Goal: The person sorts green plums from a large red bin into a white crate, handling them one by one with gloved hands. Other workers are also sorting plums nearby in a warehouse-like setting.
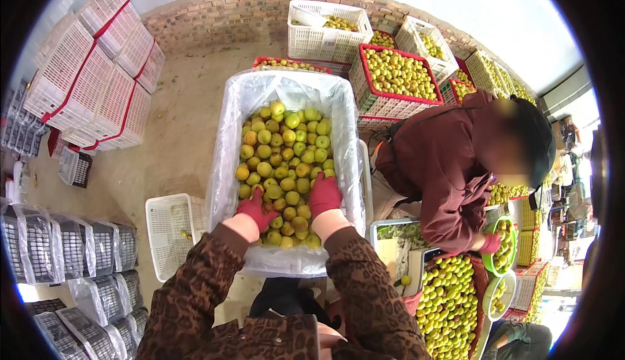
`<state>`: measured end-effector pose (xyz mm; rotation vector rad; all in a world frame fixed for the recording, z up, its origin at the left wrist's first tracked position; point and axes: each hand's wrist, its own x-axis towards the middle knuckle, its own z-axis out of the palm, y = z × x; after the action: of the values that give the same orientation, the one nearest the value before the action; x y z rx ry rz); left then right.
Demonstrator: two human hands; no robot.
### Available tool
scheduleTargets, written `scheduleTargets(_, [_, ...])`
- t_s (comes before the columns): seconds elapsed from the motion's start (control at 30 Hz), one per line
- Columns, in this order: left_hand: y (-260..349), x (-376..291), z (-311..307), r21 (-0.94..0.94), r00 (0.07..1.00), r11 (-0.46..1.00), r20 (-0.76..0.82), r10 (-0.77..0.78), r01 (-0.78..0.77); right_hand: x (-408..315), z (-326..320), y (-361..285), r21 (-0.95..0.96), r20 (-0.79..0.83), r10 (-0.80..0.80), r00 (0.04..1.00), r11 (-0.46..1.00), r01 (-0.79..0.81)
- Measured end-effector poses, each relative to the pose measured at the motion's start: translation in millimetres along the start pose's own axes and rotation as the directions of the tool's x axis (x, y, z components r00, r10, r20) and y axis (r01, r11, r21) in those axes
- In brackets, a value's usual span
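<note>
Before me stands a deep crate lined with clear plastic film (288, 79), holding many round yellow-green fruits (285, 160), some with brown patches. Both my hands wear red gloves and reach into it. My left hand (257, 211) rests on the fruits at the near left, with a brownish fruit between its spread thumb and forefinger. At the right side of the heap, my right hand (324, 195) lies against the liner, its fingertips curled down among fruits. Whether either hand grips a fruit is hidden.
Beside me on the right, a co-worker (434, 140) bends over a green basin (503, 245) of fruit. Red-rimmed crates (400, 74) of fruit stand behind. A white crate (171, 238) sits at left, near film-wrapped black crates (73, 243) and stacked white crates (97, 72).
</note>
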<state>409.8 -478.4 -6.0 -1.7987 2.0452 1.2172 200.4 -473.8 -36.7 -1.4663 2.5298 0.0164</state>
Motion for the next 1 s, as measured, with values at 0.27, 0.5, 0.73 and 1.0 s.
scheduleTargets(0.27, [-32, 17, 58, -0.533, 1.0, 0.846, 0.015, 0.011, -0.001, 1, -8, 12, 0.198, 0.071, -0.259, 0.963, 0.95, 0.241])
scheduleTargets(0.5, [-71, 61, 78, -0.103, 0.956, 0.974, 0.192, 0.22, -0.203, -67, -80, 5, 0.977, -0.138, -0.363, 0.921, -0.204, 0.066])
scheduleTargets(0.73, [-16, 38, 60, -0.669, 0.962, 0.741, 0.235, 0.137, 0.058, -112, -127, 38, 0.935, -0.233, -0.391, 0.89, -0.341, 0.095])
scheduleTargets(1.0, [2, 60, 104, -0.758, 0.901, 0.65, 0.249, 0.356, -0.047, -130, -140, 59, 0.751, -0.098, -0.428, 0.899, -0.624, -0.215])
